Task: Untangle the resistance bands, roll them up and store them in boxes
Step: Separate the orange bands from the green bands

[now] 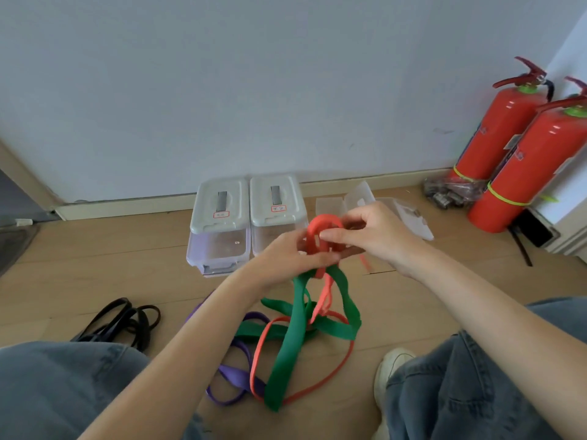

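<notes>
My left hand (287,257) and my right hand (374,233) meet above the floor, both gripping a loop of the red resistance band (320,225). The rest of the red band hangs down and trails in a big loop on the floor. A wide green band (293,341) hangs tangled through it from just under my hands. A purple band (236,374) lies under them on the floor. A black band (127,322) lies apart at the left. Two clear boxes with white lids (220,204) (276,198) stand by the wall.
A third clear box (403,214) lies open behind my right hand. Two red fire extinguishers (508,131) stand in the right corner with a dark bundle beside them. My jeans-clad knees and a white shoe (389,369) frame the wooden floor.
</notes>
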Tool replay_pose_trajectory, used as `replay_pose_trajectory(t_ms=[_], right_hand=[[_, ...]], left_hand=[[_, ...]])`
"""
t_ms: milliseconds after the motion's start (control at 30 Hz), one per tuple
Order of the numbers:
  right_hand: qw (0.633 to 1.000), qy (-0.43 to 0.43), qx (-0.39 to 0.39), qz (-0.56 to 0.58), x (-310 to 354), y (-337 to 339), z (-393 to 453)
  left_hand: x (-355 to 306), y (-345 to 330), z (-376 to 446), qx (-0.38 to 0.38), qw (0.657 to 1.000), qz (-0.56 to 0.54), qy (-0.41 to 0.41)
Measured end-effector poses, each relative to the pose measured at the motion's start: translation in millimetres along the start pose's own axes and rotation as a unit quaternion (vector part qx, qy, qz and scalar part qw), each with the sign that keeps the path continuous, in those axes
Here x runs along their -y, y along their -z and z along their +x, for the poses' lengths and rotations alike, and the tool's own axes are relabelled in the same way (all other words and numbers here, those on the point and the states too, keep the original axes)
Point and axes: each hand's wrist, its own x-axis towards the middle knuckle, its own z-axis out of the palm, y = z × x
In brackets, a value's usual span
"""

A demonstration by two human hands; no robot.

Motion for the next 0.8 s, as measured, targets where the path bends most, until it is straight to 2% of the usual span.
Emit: replay_pose_trajectory(t_ms=[67, 167, 233, 300, 467, 567, 633, 700, 767, 800], right_hand=[[0.999, -0.009, 0.000, -0.051, 4, 7, -1], [0.980, 0.007, -0.074, -0.187, 5, 26, 1], [0.974, -0.002, -0.097, -0.205, 3, 35, 2], [0.975, -0.024, -0.079, -0.205, 2, 40, 3], [0.958, -0.072, -0.047, -0.275, 2, 51, 5], [0.972, -0.049, -0.044, -0.225, 5, 51, 4], [0.993, -0.056, -0.032, -0.095, 5, 50, 4], [0.998, -0.065, -0.015, 0.008, 2, 45, 4], [0.998, -0.048, 0.031, 0.022, 0, 36, 3], [0.994, -0.038, 0.086, 0.060, -1, 30, 2]], left_hand=[[2, 2, 2, -0.051, 0.994, 0.094, -0.020], [2, 13, -2, -0.065, 0.972, 0.218, -0.056], [-6, 19, -9, -0.030, 0.979, 0.185, -0.083], [-12, 23, -13, -0.006, 0.984, 0.149, -0.095], [-24, 40, -22, -0.040, 0.991, 0.063, -0.114], [-30, 38, -26, -0.042, 0.992, 0.039, -0.116], [-30, 35, -27, -0.035, 0.993, -0.011, -0.113], [-29, 34, -25, -0.037, 0.991, -0.071, -0.104], [-29, 36, -24, -0.032, 0.987, -0.119, -0.106], [-30, 37, -24, -0.025, 0.981, -0.154, -0.115]])
